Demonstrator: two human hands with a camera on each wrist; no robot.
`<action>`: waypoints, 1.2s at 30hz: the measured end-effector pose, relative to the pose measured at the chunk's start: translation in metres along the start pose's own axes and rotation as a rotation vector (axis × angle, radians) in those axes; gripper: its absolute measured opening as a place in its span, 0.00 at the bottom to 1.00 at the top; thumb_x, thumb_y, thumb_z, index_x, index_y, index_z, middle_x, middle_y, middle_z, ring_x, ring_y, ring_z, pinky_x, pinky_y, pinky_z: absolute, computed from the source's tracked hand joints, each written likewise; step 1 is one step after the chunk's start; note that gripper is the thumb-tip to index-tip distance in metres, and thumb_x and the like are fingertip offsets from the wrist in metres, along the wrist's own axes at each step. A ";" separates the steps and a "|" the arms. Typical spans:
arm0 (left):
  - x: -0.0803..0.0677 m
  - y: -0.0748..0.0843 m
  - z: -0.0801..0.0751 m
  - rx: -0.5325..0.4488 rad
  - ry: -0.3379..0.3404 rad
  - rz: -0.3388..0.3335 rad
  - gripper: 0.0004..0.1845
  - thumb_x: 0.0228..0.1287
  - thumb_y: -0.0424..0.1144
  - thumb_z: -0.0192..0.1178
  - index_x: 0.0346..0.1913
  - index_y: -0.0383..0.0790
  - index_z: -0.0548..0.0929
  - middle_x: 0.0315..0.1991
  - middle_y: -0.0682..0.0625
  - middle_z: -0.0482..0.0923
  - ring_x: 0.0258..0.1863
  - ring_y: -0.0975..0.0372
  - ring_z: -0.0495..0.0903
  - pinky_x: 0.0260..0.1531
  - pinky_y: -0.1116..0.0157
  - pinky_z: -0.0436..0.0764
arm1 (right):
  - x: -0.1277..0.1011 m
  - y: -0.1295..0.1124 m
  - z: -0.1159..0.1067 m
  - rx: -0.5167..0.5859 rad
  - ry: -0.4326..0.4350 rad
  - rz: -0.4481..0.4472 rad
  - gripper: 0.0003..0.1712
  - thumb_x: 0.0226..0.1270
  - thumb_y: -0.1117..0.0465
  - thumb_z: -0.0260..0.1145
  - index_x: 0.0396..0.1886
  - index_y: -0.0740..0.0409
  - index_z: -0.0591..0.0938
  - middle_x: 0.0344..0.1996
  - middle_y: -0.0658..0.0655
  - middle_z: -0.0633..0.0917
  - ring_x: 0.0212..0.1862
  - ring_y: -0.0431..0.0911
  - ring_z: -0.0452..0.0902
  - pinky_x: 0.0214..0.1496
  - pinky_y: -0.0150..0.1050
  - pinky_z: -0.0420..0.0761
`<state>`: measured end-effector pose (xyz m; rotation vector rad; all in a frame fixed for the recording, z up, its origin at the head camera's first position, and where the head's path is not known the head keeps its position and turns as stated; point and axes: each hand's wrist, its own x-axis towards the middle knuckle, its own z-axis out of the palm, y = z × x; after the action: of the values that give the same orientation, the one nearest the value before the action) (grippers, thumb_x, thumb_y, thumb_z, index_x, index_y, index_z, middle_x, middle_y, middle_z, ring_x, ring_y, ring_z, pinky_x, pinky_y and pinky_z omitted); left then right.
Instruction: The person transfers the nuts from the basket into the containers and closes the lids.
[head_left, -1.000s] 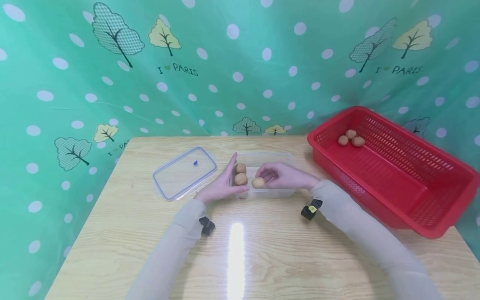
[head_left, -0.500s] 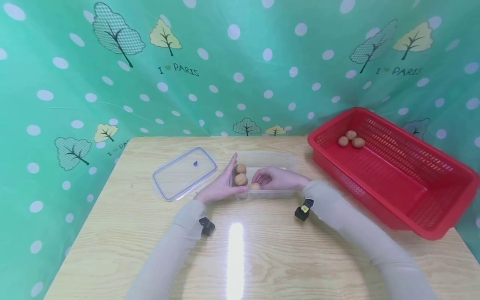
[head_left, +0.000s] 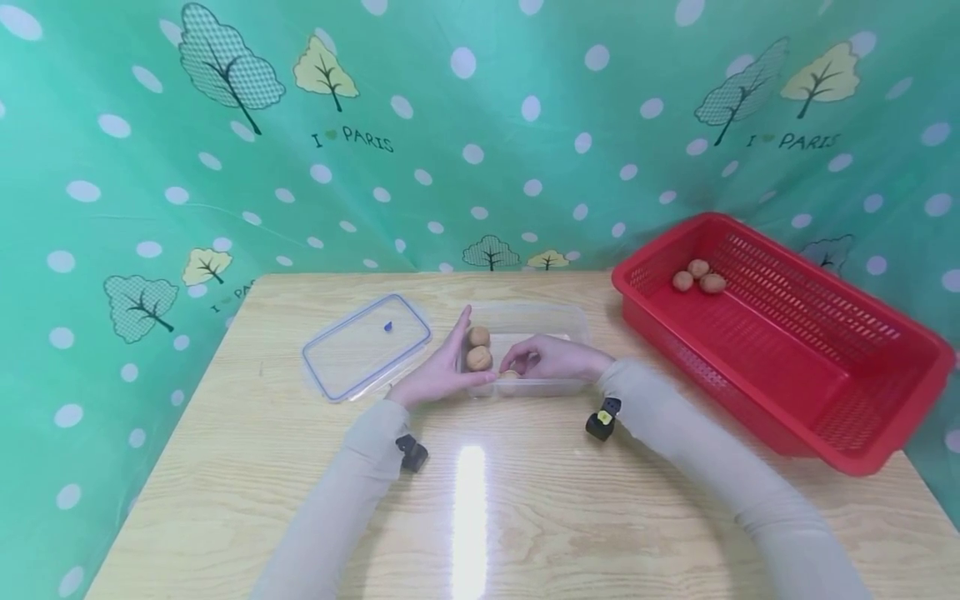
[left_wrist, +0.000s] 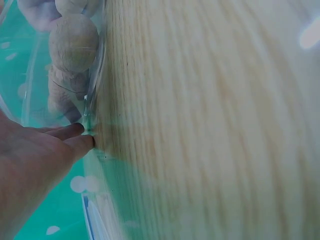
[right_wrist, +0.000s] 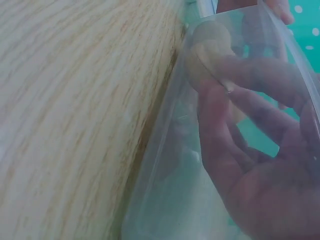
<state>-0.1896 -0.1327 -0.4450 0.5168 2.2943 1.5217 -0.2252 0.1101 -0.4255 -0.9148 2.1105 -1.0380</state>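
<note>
Gradually, the right hand point(head_left: 551, 360) is being lowered into the clear plastic container point(head_left: 558, 319): a second ago the walnut point(head_left: 511, 374) was being carried above the rim, and now it is being set low against the near wall, just beside the two walnuts point(head_left: 478, 348) already lying at the container's left end. In the right wrist view the fingers point(right_wrist: 235, 75) are being seen through the clear wall, curled about the nut, so it is still being pinched rather than let go. By this reckoning a third nut is being added to the container, with the release not yet made. The left hand point(head_left: 442, 373) is being kept flat and straight-fingered against the container's left end, steadying it; nothing is being held in it, and it is unmoved.

Beyond, a green backdrop point(head_left: 150, 167) printed with dots and trees is hanging behind a pale wood-grain bench point(head_left: 300, 500). A red slotted basket point(head_left: 862, 433) is standing at the right, with three more walnuts point(head_left: 697, 276) lying in its far corner. A clear lid point(head_left: 366, 346) with a blue seal is lying flat to the left of the container.
</note>
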 end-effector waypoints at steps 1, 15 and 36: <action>0.000 0.000 0.000 0.000 0.002 -0.001 0.63 0.57 0.42 0.70 0.75 0.55 0.25 0.76 0.42 0.28 0.74 0.48 0.35 0.69 0.46 0.40 | 0.000 0.000 0.000 0.000 -0.001 -0.003 0.20 0.59 0.72 0.61 0.52 0.61 0.82 0.36 0.52 0.82 0.44 0.46 0.76 0.55 0.42 0.76; -0.002 0.001 0.002 0.005 0.015 -0.005 0.63 0.57 0.44 0.71 0.75 0.60 0.27 0.76 0.41 0.30 0.74 0.49 0.38 0.69 0.47 0.43 | -0.002 -0.002 0.000 0.006 0.008 0.002 0.17 0.63 0.70 0.62 0.52 0.64 0.81 0.39 0.54 0.83 0.47 0.47 0.78 0.59 0.43 0.75; -0.013 0.032 -0.002 -0.008 -0.021 0.002 0.61 0.59 0.37 0.68 0.76 0.45 0.27 0.76 0.37 0.30 0.73 0.44 0.37 0.68 0.43 0.42 | -0.018 -0.016 -0.008 0.028 0.106 0.014 0.19 0.65 0.67 0.64 0.55 0.66 0.79 0.49 0.64 0.81 0.48 0.50 0.79 0.51 0.42 0.80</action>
<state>-0.1758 -0.1286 -0.4134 0.5306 2.2713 1.5185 -0.2159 0.1205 -0.4039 -0.8475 2.1799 -1.1289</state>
